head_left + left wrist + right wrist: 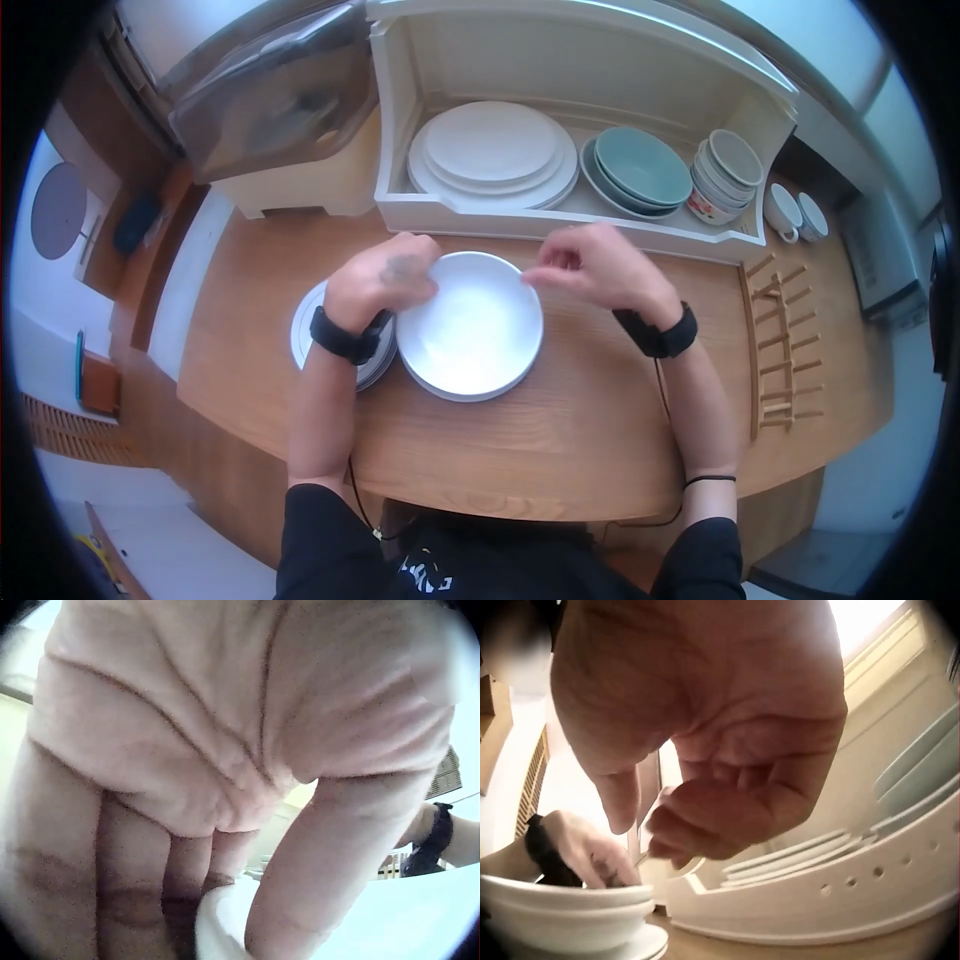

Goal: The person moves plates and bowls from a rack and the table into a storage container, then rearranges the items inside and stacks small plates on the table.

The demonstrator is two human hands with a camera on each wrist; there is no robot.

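One wooden table (pixel 600 430) | stacked white bowls (pixel 470 325) on it, beside plates (pixel 304 325) | left hand (pixel 385 278) pinching them; right hand (pixel 600 265) empty, loosely curled, near their far-right edge | apparently securing bowls; right-hand hold seems needed

Nearer the body than the fingers of the right hand (pixel 605 265), tabletop (pixel 590 420) lay open; the box's front wall (pixel 480 223) barred the far side, white bowls (pixel 470 330) the left.

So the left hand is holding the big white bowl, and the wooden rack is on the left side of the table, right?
Not quite: the wooden rack is on the right side of the table, as the head view shows. The left hand is holding the big white bowl.
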